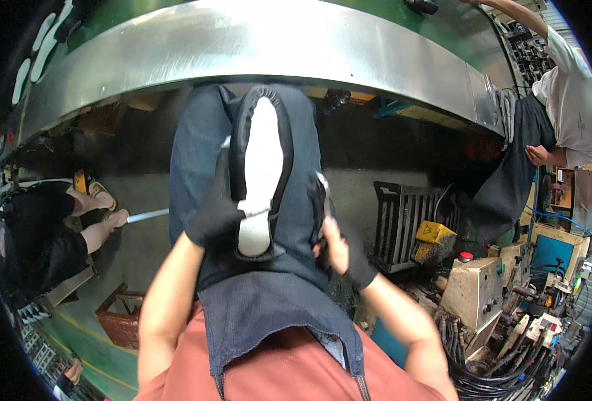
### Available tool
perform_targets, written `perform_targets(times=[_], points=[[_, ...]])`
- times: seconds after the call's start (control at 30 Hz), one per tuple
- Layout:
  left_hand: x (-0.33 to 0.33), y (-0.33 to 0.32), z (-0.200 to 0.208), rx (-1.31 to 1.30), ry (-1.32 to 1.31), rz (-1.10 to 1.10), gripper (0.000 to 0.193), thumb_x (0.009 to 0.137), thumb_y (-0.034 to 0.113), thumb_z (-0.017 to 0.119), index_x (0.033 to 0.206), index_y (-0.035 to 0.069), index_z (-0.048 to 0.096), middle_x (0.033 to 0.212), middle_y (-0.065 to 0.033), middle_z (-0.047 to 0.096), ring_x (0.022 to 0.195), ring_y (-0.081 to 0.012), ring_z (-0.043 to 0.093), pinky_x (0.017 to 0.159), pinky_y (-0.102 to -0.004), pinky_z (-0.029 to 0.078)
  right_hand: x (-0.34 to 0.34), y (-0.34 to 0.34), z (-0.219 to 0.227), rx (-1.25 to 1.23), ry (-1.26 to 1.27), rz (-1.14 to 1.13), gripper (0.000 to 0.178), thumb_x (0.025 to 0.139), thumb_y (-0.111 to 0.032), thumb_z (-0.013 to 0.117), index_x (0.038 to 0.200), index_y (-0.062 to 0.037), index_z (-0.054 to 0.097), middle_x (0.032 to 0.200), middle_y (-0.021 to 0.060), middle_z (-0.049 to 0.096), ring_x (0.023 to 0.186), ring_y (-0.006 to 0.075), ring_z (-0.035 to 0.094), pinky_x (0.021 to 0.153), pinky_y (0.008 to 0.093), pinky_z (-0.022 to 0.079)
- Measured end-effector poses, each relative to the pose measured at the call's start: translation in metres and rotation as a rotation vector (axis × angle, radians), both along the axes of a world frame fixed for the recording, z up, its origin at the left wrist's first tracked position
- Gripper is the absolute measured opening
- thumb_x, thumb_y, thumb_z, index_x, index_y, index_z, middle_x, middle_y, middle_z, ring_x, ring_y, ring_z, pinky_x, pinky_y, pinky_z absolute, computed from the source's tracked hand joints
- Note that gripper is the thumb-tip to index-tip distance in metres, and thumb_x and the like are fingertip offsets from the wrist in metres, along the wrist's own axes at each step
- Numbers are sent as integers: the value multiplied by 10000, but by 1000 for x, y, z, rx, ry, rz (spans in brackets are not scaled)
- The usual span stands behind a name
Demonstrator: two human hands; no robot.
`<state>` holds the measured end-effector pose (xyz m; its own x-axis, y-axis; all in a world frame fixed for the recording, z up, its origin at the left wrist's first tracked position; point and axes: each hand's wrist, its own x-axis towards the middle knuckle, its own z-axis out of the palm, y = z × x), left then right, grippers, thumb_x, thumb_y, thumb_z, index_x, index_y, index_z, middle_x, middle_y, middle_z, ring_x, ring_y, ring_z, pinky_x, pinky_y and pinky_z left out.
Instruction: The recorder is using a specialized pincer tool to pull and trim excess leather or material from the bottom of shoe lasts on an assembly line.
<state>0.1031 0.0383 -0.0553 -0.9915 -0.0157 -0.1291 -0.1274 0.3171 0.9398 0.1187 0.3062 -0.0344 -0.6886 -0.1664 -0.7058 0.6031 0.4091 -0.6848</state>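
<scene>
A black shoe upper [241,144] lies sole up along my lap, toe pointing away from me. Its gathered edge wraps round a white insole [264,147] that covers the bottom. My left hand [214,212], in a black glove, grips the shoe's left side near the heel, the thumb across the white sole. To the right of the shoe, apart from it, my right hand [339,248] is closed round a dark hand tool [319,200] with shiny metal at its end. The tool's exact kind is unclear. That hand's glove leaves fingertips bare.
A curved metal ledge [242,43] fronts a green surface [436,30] ahead, with white insoles [40,57] far left. At right are a dark slatted rack [403,224], a yellow pedal [435,234], a control box [473,287] and cables. Other people work left and right.
</scene>
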Motion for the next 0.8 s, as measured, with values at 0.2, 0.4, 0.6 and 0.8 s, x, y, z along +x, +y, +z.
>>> perform_targets(times=[0.2,0.4,0.6,0.8], points=[[-51,4,4,98,101,148,1054,680,237,826,1476,-40,193,1463,-222,337,1360,-298,343,1118,-384,296,44,-9,-37,-15,112,-298,537,1023,-499,329,817,-56,552,623,34,580,568,131,562,566,287,455],[-280,-21,84,518,391,196,438,975,261,539,1326,1,498,1189,-105,617,1065,-171,599,915,-306,494,-26,-17,-51,2,-143,-188,504,1005,-508,399,832,-60,552,623,20,550,537,114,559,529,280,454],[-324,-26,93,-765,690,-571,547,728,253,763,1193,22,589,1180,-173,600,1106,-339,563,952,-434,458,-101,-25,-79,-21,-113,-173,508,1004,-483,419,852,-23,572,600,42,581,527,130,596,505,294,471],[-433,-109,24,-608,392,446,848,710,321,791,1369,-17,377,1260,-235,509,1167,-375,517,990,-401,428,-138,-39,-71,4,-155,-24,509,1005,-453,432,801,-7,567,607,50,556,492,137,573,478,309,468]])
